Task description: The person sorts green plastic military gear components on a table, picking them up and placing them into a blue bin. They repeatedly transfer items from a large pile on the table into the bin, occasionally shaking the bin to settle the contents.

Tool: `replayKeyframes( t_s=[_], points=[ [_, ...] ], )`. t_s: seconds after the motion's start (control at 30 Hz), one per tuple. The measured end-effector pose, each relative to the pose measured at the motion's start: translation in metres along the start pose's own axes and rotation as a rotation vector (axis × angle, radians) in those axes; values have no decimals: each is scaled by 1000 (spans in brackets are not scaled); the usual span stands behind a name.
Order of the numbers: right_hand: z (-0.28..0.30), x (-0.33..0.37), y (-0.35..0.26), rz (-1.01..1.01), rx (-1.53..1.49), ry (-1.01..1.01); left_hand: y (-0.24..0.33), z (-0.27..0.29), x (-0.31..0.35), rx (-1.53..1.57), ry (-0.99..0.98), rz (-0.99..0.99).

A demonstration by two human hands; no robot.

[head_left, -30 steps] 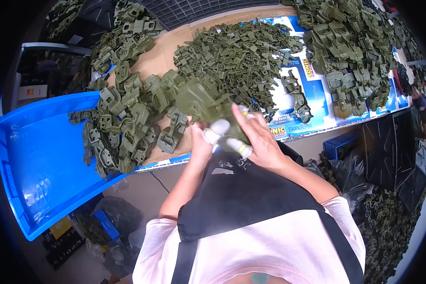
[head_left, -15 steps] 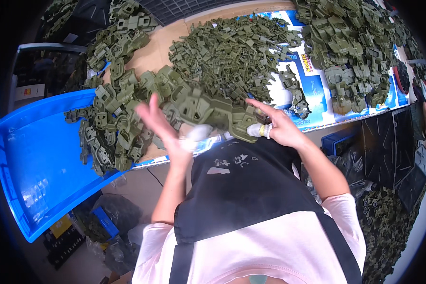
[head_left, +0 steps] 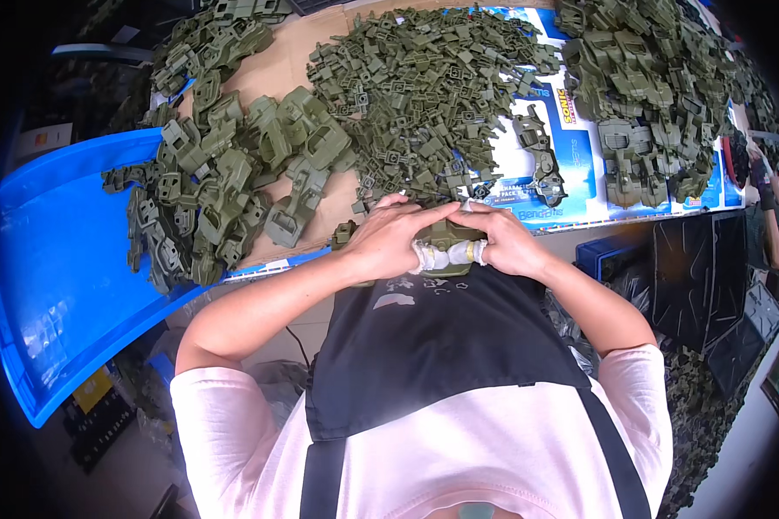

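At the table's near edge, an olive-green moulded plastic toy vehicle body (head_left: 448,233) is gripped from both sides, low against my black apron. My left hand (head_left: 381,242) wraps over its left part, and my right hand (head_left: 508,240) closes on the right. Both thumbs, wrapped in white coverings, meet tip to tip on the near side, while the index fingers come together over the top. Most of the vehicle body is hidden under my hands. Just beyond my fingers spreads a heap of small green plastic parts (head_left: 424,95).
More green vehicle bodies (head_left: 229,177) pile up at the left, spilling into a blue tray (head_left: 65,320). Another stack of green bodies (head_left: 636,99) stands at the right. A long green piece (head_left: 541,164) lies on the blue-and-white printed sheet (head_left: 580,169).
My left hand, open and apart from the vehicle body before, has moved right and closed on it. The vehicle body has come nearer my apron, and my right hand still holds it.
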State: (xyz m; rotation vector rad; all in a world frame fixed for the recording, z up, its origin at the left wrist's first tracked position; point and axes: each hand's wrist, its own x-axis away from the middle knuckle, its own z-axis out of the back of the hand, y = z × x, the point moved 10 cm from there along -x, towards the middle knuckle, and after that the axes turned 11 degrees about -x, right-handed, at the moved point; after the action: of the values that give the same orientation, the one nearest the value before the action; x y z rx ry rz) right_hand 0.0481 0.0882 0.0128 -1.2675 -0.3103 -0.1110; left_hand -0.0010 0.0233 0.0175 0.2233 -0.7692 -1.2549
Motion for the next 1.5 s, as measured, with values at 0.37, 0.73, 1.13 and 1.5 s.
replayKeyframes(
  t_s=[0.37, 0.73, 1.13, 1.5],
  points=[
    [32, 11, 30, -8, -95, 128, -57, 11, 60, 745, 266, 112],
    [-33, -30, -79, 319, 367, 66, -31, 18, 58, 560, 393, 170],
    [-18, -41, -43, 93, -74, -247, -24, 25, 64, 378, 573, 257],
    [28, -40, -58, 290, -54, 40, -17, 62, 62, 318, 649, 77]
  ],
)
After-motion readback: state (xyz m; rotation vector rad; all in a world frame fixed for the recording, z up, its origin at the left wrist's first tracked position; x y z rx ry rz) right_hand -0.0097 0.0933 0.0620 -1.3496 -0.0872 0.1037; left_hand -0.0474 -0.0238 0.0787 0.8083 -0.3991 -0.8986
